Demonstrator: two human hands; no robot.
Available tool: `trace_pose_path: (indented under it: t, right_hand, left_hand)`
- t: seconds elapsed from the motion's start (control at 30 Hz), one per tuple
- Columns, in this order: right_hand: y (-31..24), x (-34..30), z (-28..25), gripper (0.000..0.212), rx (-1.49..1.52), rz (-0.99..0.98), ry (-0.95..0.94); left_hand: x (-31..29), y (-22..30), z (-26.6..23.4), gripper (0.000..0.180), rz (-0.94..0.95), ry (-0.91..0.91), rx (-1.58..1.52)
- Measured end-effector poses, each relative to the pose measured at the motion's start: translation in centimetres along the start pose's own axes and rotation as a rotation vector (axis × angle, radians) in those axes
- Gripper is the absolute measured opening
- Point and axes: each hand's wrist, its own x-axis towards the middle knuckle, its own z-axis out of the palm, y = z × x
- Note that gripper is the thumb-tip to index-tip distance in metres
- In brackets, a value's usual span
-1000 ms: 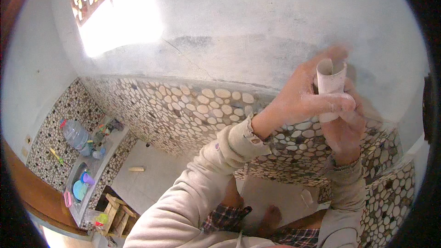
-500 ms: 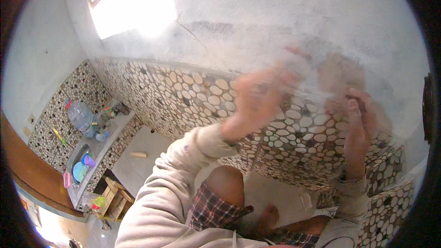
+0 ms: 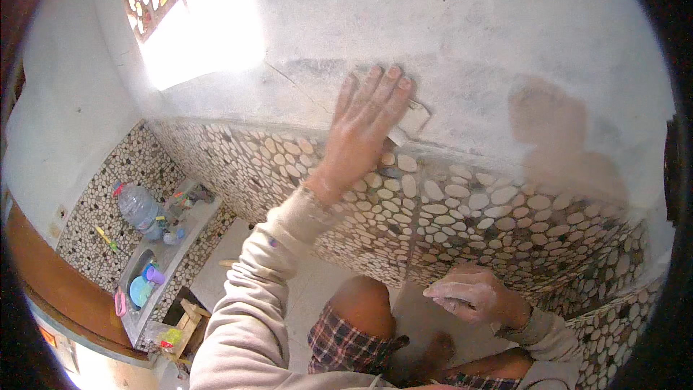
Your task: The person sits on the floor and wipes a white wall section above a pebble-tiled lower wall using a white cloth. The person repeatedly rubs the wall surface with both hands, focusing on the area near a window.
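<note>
My left hand (image 3: 361, 133) lies flat on the pale plastered wall (image 3: 476, 36), just above the pebbled lower part, its fingers pointing up. Under its palm and fingers is a folded off-white sheet (image 3: 413, 120), perhaps sandpaper, pressed to the wall; its corner and a curled edge stick out on the right. Lower right, over my lap and apart from the wall, my right hand (image 3: 485, 297) is closed with fingers curled inward. White dust coats it. Whether anything is inside those fingers, I cannot make out.
Pebbles (image 3: 462, 202) cover the lower wall, with a ledge line above them. At left a counter holds a large clear water bottle (image 3: 137, 209), a sink with a light-blue bowl (image 3: 141, 290) and a purple cup (image 3: 154, 274). A wooden stool (image 3: 189, 325) stands below. My bent knee (image 3: 361, 303) is close.
My left hand, blurred by motion before, has come left along the wall and lies flat on the sheet. My right hand has dropped from beside the wall to over my lap. The view has shifted slightly.
</note>
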Motion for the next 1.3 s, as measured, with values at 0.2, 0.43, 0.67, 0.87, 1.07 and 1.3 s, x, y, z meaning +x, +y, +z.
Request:
trace_pose_path:
  t: [0.2,0.43,0.67,0.87,1.07,1.3]
  right_hand:
    - [0.0,-0.9,-0.4,0.02,0.077,0.257,0.017]
    - [-0.6,-1.1,-0.6,0.019,0.207,0.371,-0.005]
    - [-0.6,-1.1,-0.8,0.021,0.18,0.384,0.091]
    - [0.4,-1.9,-0.1,0.022,0.23,0.395,0.046]
    - [0.1,-1.5,-0.5,0.024,0.286,0.486,0.041]
    - [1.6,-2.3,-0.1,0.023,0.267,0.41,0.08]
  left_hand:
    - [3.5,-5.4,-0.3,0.052,-0.241,0.275,-0.235]
    - [4.8,-0.5,-2.0,0.062,-0.046,-0.116,-0.232]
    - [2.2,-0.3,-0.4,0.076,0.257,-0.2,0.106]
    - [4.6,-4.4,-0.9,0.071,0.084,-0.037,0.166]
    - [5.7,-2.1,0.8,0.052,0.042,0.054,0.081]
    - [6.1,-8.2,0.0,0.056,-0.135,0.141,-0.011]
